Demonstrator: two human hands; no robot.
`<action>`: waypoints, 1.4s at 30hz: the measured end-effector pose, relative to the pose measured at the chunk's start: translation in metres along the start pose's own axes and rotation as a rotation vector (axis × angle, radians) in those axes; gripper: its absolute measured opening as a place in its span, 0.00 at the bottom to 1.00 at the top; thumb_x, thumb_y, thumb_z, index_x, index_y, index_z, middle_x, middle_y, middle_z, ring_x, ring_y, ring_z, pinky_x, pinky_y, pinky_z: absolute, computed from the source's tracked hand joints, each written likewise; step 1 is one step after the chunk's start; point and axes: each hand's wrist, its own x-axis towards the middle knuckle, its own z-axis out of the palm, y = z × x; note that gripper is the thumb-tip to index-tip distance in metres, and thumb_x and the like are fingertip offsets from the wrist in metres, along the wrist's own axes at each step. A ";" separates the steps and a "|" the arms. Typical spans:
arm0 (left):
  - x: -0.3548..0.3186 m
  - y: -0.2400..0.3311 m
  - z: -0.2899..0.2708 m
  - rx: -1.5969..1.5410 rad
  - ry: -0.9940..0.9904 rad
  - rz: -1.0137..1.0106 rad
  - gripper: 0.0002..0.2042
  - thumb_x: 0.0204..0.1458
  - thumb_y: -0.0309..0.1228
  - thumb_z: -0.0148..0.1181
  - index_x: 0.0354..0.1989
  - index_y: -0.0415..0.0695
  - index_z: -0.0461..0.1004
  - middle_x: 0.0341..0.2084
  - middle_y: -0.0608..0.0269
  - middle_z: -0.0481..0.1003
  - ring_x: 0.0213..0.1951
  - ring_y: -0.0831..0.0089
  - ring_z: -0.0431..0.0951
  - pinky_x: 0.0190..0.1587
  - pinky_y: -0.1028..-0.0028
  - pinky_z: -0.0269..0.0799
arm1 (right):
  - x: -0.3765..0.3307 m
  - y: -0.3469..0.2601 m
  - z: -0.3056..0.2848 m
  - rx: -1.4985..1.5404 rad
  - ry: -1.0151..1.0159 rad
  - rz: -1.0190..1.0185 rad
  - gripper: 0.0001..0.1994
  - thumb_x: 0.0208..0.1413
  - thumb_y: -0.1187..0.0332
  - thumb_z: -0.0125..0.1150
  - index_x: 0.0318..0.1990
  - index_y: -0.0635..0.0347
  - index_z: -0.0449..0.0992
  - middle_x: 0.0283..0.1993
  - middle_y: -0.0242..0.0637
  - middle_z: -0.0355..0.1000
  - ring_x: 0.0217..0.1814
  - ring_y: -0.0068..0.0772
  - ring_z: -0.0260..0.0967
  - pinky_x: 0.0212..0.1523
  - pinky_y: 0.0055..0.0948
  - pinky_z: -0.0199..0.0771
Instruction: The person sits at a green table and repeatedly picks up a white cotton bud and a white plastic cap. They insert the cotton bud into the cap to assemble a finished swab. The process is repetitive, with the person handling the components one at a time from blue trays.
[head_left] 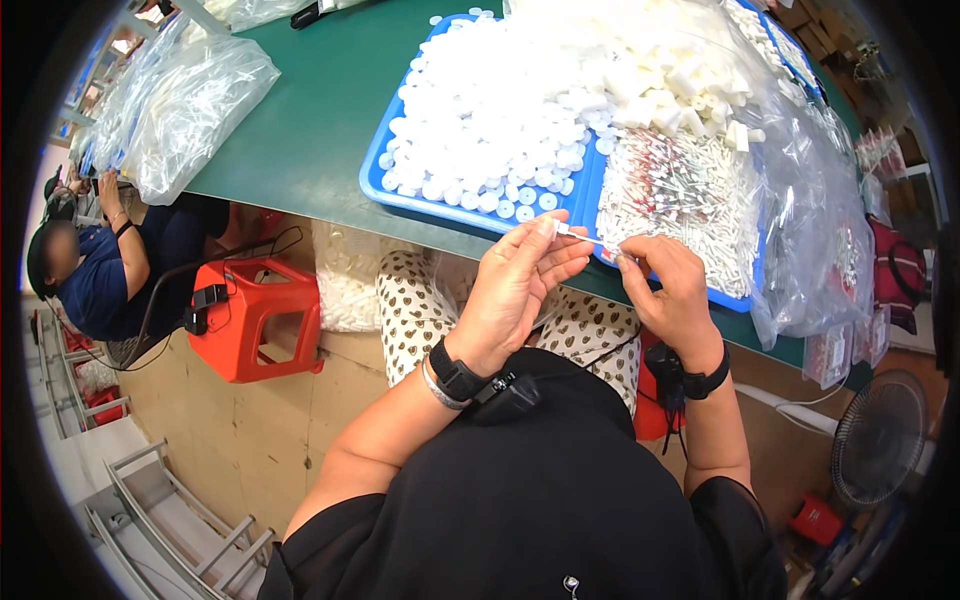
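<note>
My left hand (515, 285) pinches one end of a small thin white tube (583, 237) at the table's near edge. My right hand (668, 285) pinches the tube's other end, a hand's width to the right. Just beyond both hands lies a blue tray (378, 187) heaped with small round white caps (490, 110). To its right another blue tray (738, 299) carries thin white tubes with red marks (680, 195), and white cylinder pieces (665, 75) are piled behind them.
The green table (310, 110) holds clear plastic bags (185, 100) at far left and more bags of parts (825, 250) at right. An orange stool (255, 315) stands on the floor, and another person (95, 275) sits at left. A fan (880, 440) stands lower right.
</note>
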 end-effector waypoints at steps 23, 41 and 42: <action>-0.002 0.001 -0.007 0.149 -0.038 0.000 0.18 0.67 0.35 0.48 0.60 0.37 0.66 0.46 0.53 0.76 0.48 0.71 0.77 0.53 0.71 0.74 | 0.062 0.026 -0.016 -0.054 -0.086 0.333 0.08 0.65 0.69 0.52 0.44 0.62 0.75 0.29 0.44 0.76 0.29 0.43 0.76 0.33 0.37 0.75; -0.004 0.006 -0.007 0.119 -0.139 -0.012 0.20 0.68 0.39 0.46 0.58 0.34 0.68 0.47 0.54 0.76 0.45 0.73 0.77 0.48 0.73 0.74 | 0.069 0.055 -0.037 0.050 -0.008 0.329 0.13 0.57 0.72 0.62 0.48 0.66 0.73 0.37 0.44 0.74 0.32 0.37 0.71 0.35 0.32 0.72; -0.005 0.008 -0.002 0.150 -0.157 0.021 0.19 0.68 0.38 0.46 0.57 0.34 0.68 0.49 0.53 0.75 0.46 0.72 0.77 0.48 0.73 0.74 | 0.058 0.044 -0.034 0.083 -0.028 0.272 0.13 0.56 0.72 0.64 0.47 0.66 0.74 0.35 0.40 0.73 0.30 0.29 0.68 0.34 0.29 0.70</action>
